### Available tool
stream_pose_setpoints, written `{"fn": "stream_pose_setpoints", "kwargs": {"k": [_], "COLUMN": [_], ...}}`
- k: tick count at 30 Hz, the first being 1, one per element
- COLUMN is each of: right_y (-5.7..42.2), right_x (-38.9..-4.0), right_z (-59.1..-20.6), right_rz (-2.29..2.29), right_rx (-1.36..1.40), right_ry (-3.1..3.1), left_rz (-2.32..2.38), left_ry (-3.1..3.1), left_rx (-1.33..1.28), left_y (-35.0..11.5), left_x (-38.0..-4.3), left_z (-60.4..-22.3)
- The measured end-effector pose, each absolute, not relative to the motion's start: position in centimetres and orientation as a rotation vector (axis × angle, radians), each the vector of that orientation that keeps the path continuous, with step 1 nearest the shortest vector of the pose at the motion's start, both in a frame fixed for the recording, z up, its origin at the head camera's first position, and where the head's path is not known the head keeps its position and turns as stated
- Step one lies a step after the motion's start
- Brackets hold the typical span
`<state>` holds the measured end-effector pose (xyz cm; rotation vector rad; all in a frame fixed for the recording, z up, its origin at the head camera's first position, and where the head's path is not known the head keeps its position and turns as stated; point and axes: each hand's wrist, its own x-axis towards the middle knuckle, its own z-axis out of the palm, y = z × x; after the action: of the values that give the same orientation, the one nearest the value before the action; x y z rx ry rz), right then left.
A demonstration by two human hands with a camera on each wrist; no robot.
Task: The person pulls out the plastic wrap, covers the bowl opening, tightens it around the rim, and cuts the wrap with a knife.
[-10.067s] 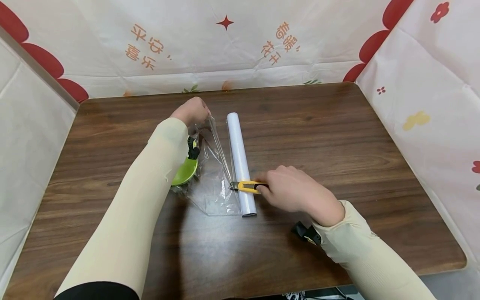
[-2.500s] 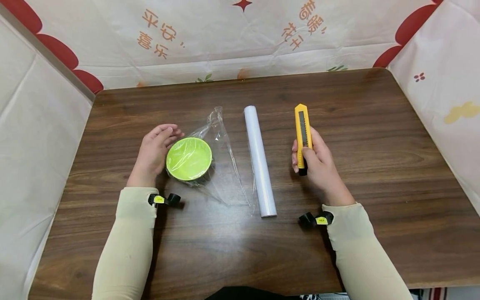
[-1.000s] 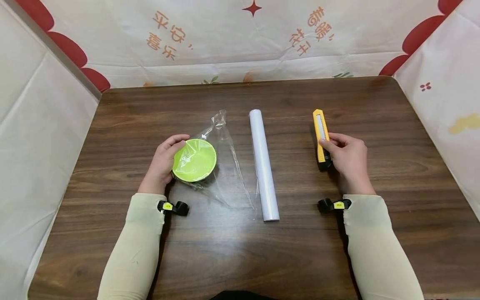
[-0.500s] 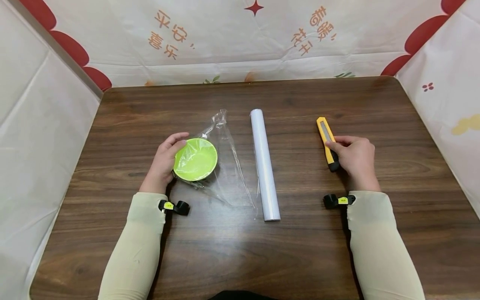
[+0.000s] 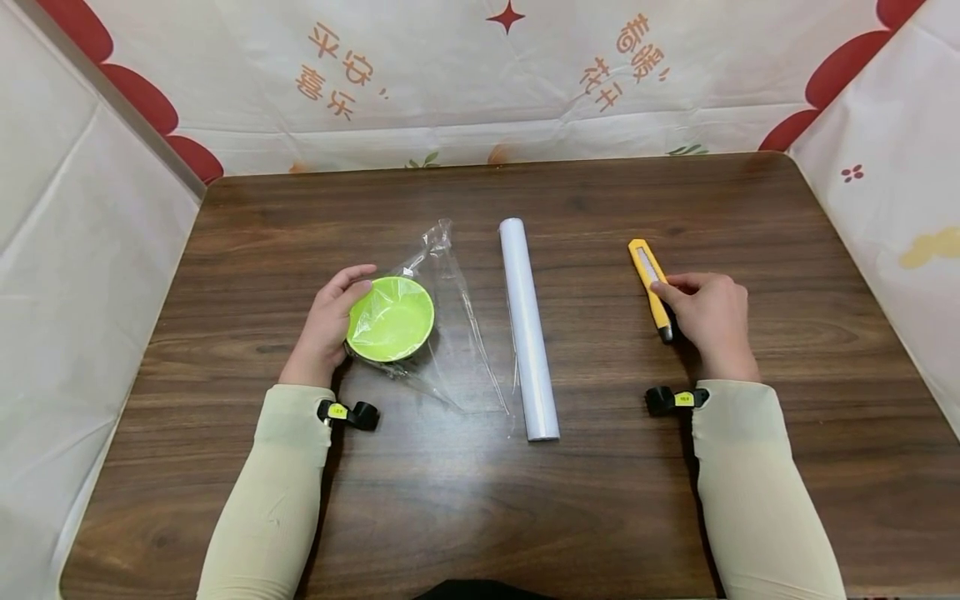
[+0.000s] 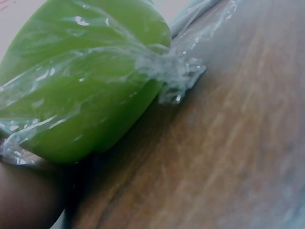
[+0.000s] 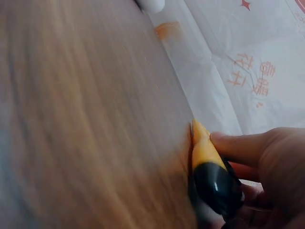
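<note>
A green bowl point(image 5: 392, 319) stands on the table at the left, clear plastic wrap stretched over its top. Loose wrap point(image 5: 457, 350) trails from it to the right, with a twisted end behind. My left hand point(image 5: 326, 325) grips the bowl's left side, thumb at the rim; its other fingers are partly hidden. In the left wrist view the wrap bunches in folds against the bowl's wall point(image 6: 95, 86). My right hand point(image 5: 708, 312) pinches a yellow utility knife point(image 5: 651, 287) with a black end, at or just above the table. No blade sticks out of its tip.
A white roll of plastic wrap point(image 5: 529, 333) lies lengthwise between the hands, right of the bowl. The brown wooden table point(image 5: 480, 517) ends at a printed white cloth point(image 5: 465, 92) behind, with more cloth at both sides.
Earlier the knife's blade was out at the wrap beside the roll. Since then the right hand has carried the knife right and lowered it, and it has just turned. The left hand has taken hold of the bowl.
</note>
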<state>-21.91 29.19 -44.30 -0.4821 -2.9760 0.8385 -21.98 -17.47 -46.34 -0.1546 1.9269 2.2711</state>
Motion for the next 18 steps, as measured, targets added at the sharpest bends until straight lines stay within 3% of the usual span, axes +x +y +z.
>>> {"fn": "stream_pose_setpoints", "kwargs": {"k": [18], "right_y": [29.58], "right_x": [-21.75], "right_z": [-44.51], "right_rz": [0.901], "right_rx": [-0.478], "right_ry": [-2.987], "left_rz": [2.275], "left_ry": [1.925], "left_rx": [-0.147], "left_y": [-17.57], "left_x": [-22.03], "left_z": [-46.49]}}
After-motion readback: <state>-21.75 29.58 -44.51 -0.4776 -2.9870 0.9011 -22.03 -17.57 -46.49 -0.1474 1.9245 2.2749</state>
